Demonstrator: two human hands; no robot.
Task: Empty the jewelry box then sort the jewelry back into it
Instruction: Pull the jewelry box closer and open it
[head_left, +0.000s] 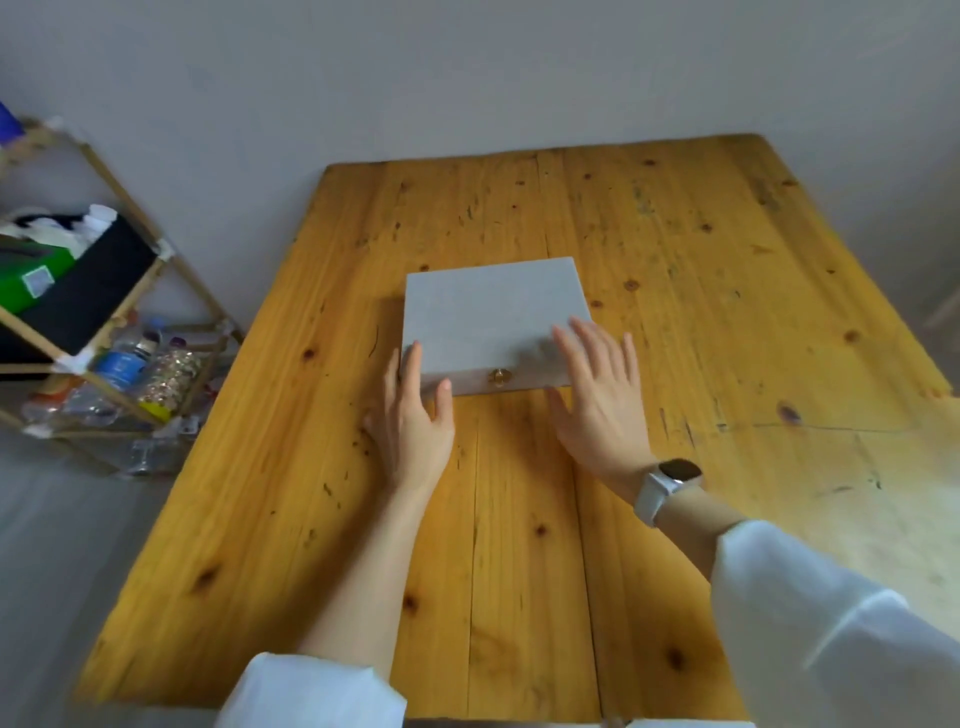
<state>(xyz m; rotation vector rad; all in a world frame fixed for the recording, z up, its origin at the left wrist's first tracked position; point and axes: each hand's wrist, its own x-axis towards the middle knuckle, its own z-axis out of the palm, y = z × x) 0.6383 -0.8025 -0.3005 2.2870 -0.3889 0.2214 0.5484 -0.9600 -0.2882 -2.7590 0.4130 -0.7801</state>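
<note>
The box (493, 317) sits shut on the table (675, 260), near the middle and toward the far half, its pale grey lid flat and its small brass clasp (500, 376) facing me on the front wall. My left hand (415, 415) lies at the box's near left corner, fingers straight and relaxed: the fingertips touch the lid's edge and the thumb rests against the front wall. My right hand (597, 395) is spread wide over the near right corner, fingers fanned out across the lid, thumb down by the front wall; whether the palm presses on the box or hovers just above it I cannot tell. Neither hand pinches anything. On my right wrist is a watch (670, 480) with a white strap and a dark face; no writing can be read on it. Both my sleeves are white.

To the left of the table stands a rack (130, 218) of thin wooden bars. On it lies a green carton (31, 280) with a small square code label, too blurred to read. Lower down are plastic bottles, one bottle (122, 364) with a blue label whose print is illegible.
</note>
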